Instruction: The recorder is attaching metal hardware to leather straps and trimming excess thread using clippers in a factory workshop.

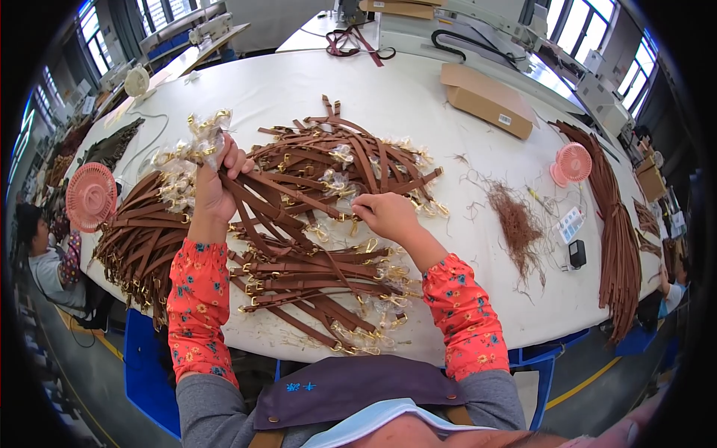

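My left hand point(216, 179), raised over the table, is closed round a bunch of brown straps point(265, 205). Gold clasps in clear plastic point(202, 142) stick up above its fist. The straps hang down to the right from it, toward my right hand point(388, 218). That hand's thumb and fingers are pinched at the gold-buckled end of one strap point(328, 211); its exact grip is partly hidden. Behind both hands lies a loose pile of similar straps point(299, 160). Nearer to me is another pile point(314, 280), with gold hooks and plastic wraps toward its right end.
A thick heap of brown straps point(142, 231) covers the table's left side, beside a pink fan point(91, 196). Rightward lie a thread tangle point(515, 224), a second pink fan point(573, 162), a black adapter point(576, 254) and long strap bundles point(609, 224). A cardboard box point(489, 101) stands farther back.
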`<state>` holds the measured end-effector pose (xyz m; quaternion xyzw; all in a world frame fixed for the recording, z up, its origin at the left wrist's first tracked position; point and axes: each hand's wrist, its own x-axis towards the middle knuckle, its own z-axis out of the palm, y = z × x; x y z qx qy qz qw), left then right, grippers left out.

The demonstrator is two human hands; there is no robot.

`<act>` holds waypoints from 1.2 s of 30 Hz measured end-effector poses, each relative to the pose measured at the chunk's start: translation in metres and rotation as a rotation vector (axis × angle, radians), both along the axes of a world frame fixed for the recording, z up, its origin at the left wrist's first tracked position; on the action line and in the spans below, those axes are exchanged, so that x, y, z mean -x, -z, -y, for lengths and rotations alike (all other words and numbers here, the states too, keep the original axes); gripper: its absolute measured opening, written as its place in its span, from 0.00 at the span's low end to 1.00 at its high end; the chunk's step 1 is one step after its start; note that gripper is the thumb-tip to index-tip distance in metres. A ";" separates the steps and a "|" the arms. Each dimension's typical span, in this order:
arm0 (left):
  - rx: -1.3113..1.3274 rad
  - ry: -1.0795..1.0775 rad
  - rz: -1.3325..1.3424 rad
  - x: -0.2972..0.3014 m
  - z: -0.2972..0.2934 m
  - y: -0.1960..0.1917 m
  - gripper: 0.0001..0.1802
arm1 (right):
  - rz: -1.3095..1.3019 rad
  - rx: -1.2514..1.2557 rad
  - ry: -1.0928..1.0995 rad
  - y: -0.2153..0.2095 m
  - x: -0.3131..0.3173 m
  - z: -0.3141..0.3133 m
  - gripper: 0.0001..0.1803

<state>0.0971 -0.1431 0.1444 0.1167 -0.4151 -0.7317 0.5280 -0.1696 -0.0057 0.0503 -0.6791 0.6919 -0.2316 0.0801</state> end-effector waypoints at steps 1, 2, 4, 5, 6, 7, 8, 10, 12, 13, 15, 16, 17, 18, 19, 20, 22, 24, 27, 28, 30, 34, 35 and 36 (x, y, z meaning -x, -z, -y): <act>-0.016 -0.007 -0.012 -0.001 0.001 0.001 0.08 | 0.030 -0.023 0.013 0.000 -0.001 -0.001 0.14; -0.033 -0.013 -0.024 -0.003 0.002 0.003 0.08 | 0.031 -0.024 0.012 -0.001 -0.001 -0.002 0.14; -0.023 -0.008 -0.037 -0.009 0.007 0.006 0.08 | 0.045 -0.032 -0.035 -0.003 -0.002 -0.007 0.15; -0.012 -0.002 -0.051 -0.010 0.009 0.007 0.08 | 0.045 -0.032 -0.035 -0.001 -0.002 -0.007 0.15; -0.012 -0.002 -0.051 -0.011 0.010 0.008 0.08 | 0.036 0.005 -0.078 0.002 -0.002 -0.006 0.15; -0.019 0.009 -0.062 -0.011 0.010 0.009 0.08 | 0.028 0.041 -0.121 0.003 -0.002 -0.006 0.16; -0.026 0.020 -0.073 -0.012 0.011 0.009 0.07 | 0.028 0.041 -0.121 0.004 -0.003 -0.006 0.16; -0.028 0.022 -0.073 -0.011 0.011 0.009 0.07 | -0.018 0.075 -0.131 0.004 -0.006 -0.006 0.15; -0.030 0.024 -0.074 -0.010 0.010 0.009 0.07 | -0.027 0.081 -0.142 0.006 -0.005 -0.004 0.14; -0.032 0.025 -0.072 -0.010 0.010 0.009 0.08 | -0.035 0.088 -0.155 0.006 -0.006 -0.003 0.14; -0.033 0.024 -0.070 -0.011 0.008 0.008 0.08 | -0.058 0.078 -0.166 0.006 -0.009 -0.002 0.13; -0.031 0.021 -0.066 -0.011 0.008 0.008 0.08 | -0.084 0.068 -0.175 0.006 -0.011 -0.002 0.12; -0.029 0.018 -0.062 -0.011 0.008 0.008 0.08 | -0.084 0.068 -0.175 0.007 -0.012 -0.002 0.12; -0.029 0.017 -0.062 -0.011 0.008 0.008 0.08 | -0.109 0.087 -0.183 0.009 -0.013 -0.001 0.12; -0.036 0.025 -0.071 -0.011 0.008 0.008 0.08 | -0.134 0.106 -0.192 0.010 -0.014 -0.001 0.12; -0.043 0.033 -0.079 -0.011 0.008 0.008 0.08 | -0.134 0.106 -0.192 0.011 -0.014 -0.001 0.12; -0.048 0.025 -0.082 -0.010 0.007 0.007 0.08 | -0.151 0.142 -0.217 0.013 -0.014 -0.001 0.12; -0.053 0.021 -0.086 -0.010 0.007 0.006 0.07 | -0.176 0.109 -0.202 0.019 -0.010 -0.001 0.12; -0.038 -0.002 -0.102 -0.019 0.009 0.002 0.07 | -0.145 0.067 -0.164 0.022 -0.008 -0.003 0.12; -0.032 -0.013 -0.107 -0.022 0.009 0.001 0.06 | -0.090 0.054 -0.132 0.022 -0.007 -0.004 0.13; -0.027 -0.024 -0.113 -0.031 0.011 -0.007 0.06 | 0.004 0.062 -0.165 0.020 -0.003 -0.009 0.15; 0.214 -0.132 -0.140 -0.050 0.013 -0.032 0.04 | -0.006 0.006 -0.219 0.025 0.011 -0.020 0.18; 0.363 -0.145 -0.103 -0.054 0.013 -0.034 0.06 | -0.007 0.006 -0.217 0.025 0.013 -0.021 0.18; 0.363 -0.142 -0.104 -0.061 0.022 -0.022 0.06 | 0.003 -0.016 -0.203 0.025 0.015 -0.022 0.17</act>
